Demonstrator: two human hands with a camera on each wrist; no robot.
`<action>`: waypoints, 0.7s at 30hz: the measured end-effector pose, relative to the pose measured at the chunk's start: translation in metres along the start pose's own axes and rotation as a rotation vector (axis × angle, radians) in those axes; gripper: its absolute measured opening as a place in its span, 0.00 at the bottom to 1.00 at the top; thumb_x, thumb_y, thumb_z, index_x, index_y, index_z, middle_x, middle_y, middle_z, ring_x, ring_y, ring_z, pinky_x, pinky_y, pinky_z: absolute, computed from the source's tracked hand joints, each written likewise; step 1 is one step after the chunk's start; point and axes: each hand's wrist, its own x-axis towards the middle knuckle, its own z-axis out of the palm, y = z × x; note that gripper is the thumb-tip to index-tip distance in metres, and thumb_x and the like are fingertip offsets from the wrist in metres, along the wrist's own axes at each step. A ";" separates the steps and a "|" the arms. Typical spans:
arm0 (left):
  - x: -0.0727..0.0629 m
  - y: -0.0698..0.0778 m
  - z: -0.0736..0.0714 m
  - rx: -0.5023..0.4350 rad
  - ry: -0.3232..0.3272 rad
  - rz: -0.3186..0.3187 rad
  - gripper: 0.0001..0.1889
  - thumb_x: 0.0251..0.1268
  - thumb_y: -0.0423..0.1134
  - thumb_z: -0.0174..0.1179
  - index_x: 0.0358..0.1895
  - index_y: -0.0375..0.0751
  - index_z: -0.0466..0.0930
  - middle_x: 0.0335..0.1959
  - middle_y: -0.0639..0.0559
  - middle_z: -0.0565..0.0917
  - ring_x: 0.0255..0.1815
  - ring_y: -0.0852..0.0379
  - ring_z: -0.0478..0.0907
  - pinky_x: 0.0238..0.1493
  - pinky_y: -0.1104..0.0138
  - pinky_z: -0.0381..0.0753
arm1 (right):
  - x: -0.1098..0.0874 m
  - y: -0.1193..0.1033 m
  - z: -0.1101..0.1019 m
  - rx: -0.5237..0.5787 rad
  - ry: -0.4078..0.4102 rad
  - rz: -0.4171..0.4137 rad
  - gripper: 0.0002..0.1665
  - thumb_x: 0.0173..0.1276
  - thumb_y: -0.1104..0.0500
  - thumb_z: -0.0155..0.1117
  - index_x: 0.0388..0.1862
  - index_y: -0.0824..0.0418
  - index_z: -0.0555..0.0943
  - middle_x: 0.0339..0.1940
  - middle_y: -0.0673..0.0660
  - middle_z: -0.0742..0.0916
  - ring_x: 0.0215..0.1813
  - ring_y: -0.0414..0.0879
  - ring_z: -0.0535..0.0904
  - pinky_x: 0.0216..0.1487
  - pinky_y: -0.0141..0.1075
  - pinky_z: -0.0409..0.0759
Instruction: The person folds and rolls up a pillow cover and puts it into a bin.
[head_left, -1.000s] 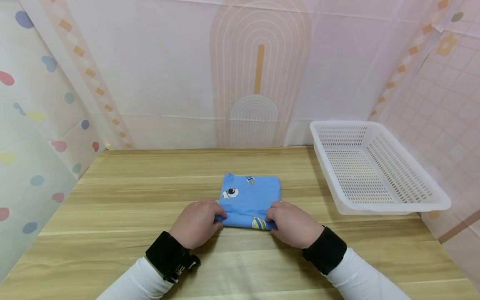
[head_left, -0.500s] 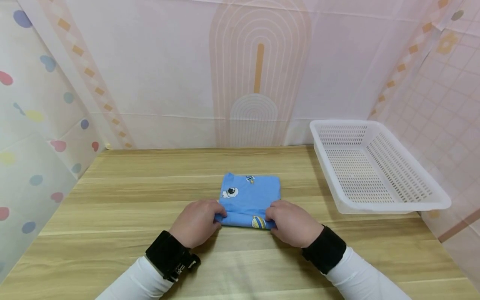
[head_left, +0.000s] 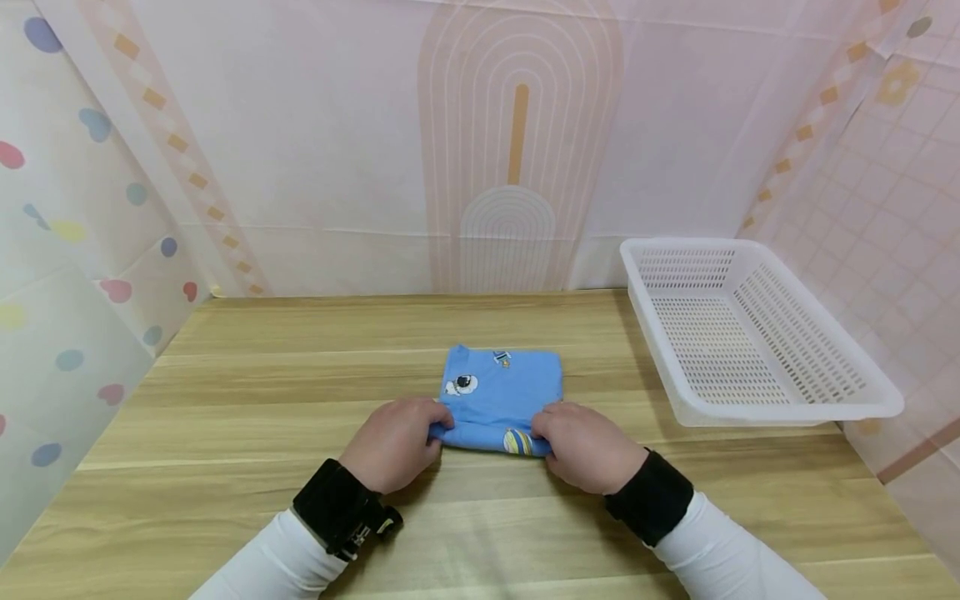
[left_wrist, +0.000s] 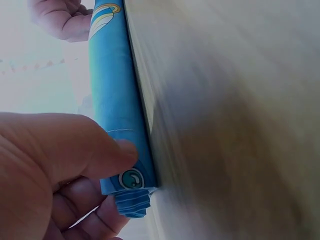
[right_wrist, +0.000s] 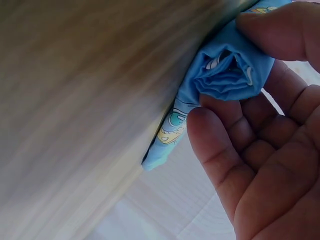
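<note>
Clearly, the left hand (head_left: 392, 446) is grasping one end of the roll (head_left: 480, 437) along the near edge of a blue cloth (head_left: 517, 379), its thumb on the outer face and its fingers curled in behind. Pleated layers poke out just past that thumb. Opposite it, the right hand (head_left: 588, 447) pinches the other end between thumb and fingers; the coiled layers show beside its thumb, with a small hollow in the middle. The flat part of the cloth lies on the tabletop (head_left: 262, 400) between the hands and just beyond them, its far left corner poking up in a small point.

Behind each hand sit a black wristband and a white sleeve. Leftward from the left hand, bare wood runs a long way to the dotted wall (head_left: 90, 333). Ahead of both hands, a band of wood separates the cloth's far edge from the back wall (head_left: 337, 125). Ahead and to the right of the right hand, well apart from it, stands a white basket (head_left: 787, 414), near the table's right edge and the right wall (head_left: 915, 250).
</note>
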 end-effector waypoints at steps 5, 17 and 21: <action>0.000 0.000 0.000 -0.018 -0.010 -0.014 0.11 0.62 0.29 0.67 0.44 0.46 0.91 0.49 0.52 0.91 0.55 0.53 0.86 0.61 0.52 0.84 | 0.001 0.001 0.000 -0.002 -0.008 0.004 0.09 0.63 0.68 0.74 0.36 0.58 0.83 0.32 0.47 0.82 0.36 0.39 0.74 0.42 0.38 0.80; 0.002 -0.002 0.000 -0.071 -0.054 -0.071 0.11 0.69 0.31 0.62 0.50 0.44 0.89 0.53 0.51 0.89 0.60 0.51 0.85 0.63 0.51 0.82 | 0.002 0.003 0.001 0.010 -0.017 0.022 0.05 0.69 0.68 0.67 0.42 0.61 0.84 0.36 0.52 0.87 0.40 0.42 0.80 0.46 0.42 0.84; 0.003 -0.003 -0.001 -0.116 -0.068 -0.094 0.10 0.72 0.33 0.62 0.51 0.45 0.88 0.53 0.52 0.89 0.59 0.52 0.84 0.63 0.51 0.82 | 0.002 0.005 0.002 0.028 -0.018 0.030 0.05 0.71 0.68 0.65 0.42 0.60 0.82 0.35 0.51 0.86 0.38 0.41 0.79 0.45 0.42 0.84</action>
